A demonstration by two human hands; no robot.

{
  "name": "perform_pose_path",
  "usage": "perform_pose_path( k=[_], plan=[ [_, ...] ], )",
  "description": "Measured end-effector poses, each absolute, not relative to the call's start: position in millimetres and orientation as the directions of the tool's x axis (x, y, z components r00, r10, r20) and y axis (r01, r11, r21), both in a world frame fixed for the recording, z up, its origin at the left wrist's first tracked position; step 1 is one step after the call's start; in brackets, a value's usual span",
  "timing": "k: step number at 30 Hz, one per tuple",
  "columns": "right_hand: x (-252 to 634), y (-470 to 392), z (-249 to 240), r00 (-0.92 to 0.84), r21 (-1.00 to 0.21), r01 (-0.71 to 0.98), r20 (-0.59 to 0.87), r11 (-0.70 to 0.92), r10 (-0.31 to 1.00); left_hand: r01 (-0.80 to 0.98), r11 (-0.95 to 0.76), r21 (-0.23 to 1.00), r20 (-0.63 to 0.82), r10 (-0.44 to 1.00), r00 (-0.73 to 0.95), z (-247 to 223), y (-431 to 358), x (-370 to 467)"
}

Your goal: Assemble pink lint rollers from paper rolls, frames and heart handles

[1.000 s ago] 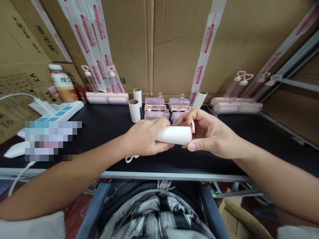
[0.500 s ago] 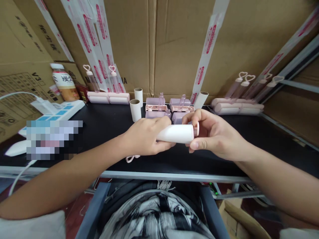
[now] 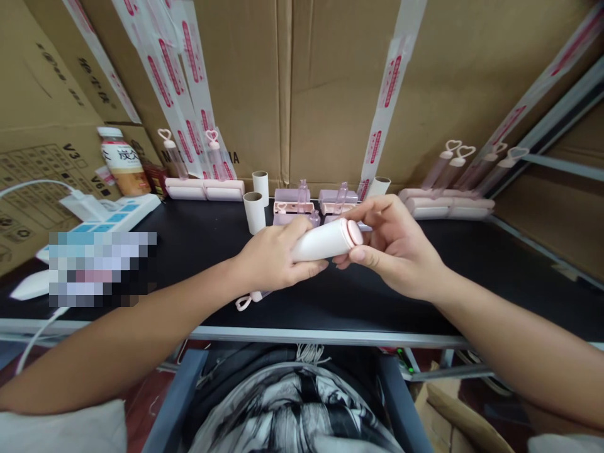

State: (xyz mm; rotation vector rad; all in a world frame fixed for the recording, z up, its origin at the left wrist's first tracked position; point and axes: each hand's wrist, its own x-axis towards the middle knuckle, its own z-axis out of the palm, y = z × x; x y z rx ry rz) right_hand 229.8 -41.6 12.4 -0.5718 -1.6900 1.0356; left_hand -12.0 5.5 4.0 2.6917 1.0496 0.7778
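Observation:
Over the middle of the black tabletop, a white cylinder with a rounded pink end piece is held slightly tilted, its pink end up and to the right. My left hand is wrapped round the cylinder's left part and hides that end. At the pink end, my right hand grips with thumb and fingers along the rim. Below my left hand, a pink heart-shaped loop on a partly hidden wand lies on the table. Behind my hands stand two white open tubes, the nearer tube close to my left hand.
Pink cases with clear tubes and purplish pieces lie behind my hands. Heart-topped wands stand by pink rolls at left and more pink rolls at right. A power strip and bottle are at left; cardboard walls the back.
The pink end piece stuck out from the cylinder before; now it sits close against its end. The cylinder's right end has turned upward and towards me, and my right hand has shifted slightly left.

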Motion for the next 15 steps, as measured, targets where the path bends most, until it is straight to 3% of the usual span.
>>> perform_pose_path(
  k=[7,15],
  plan=[
    [230.5,-42.4,10.3,-0.375,-0.856,-0.125,0.508,0.501,0.775,0.457,-0.753,0.474,0.432,0.651,0.624,9.4,4.9,-14.3],
    [228.8,-41.4,8.9,-0.307,-0.866,-0.082,0.492,0.492,0.814,0.397,-0.774,0.494,0.418,0.612,0.672,10.4,9.3,-15.5]
  ],
)
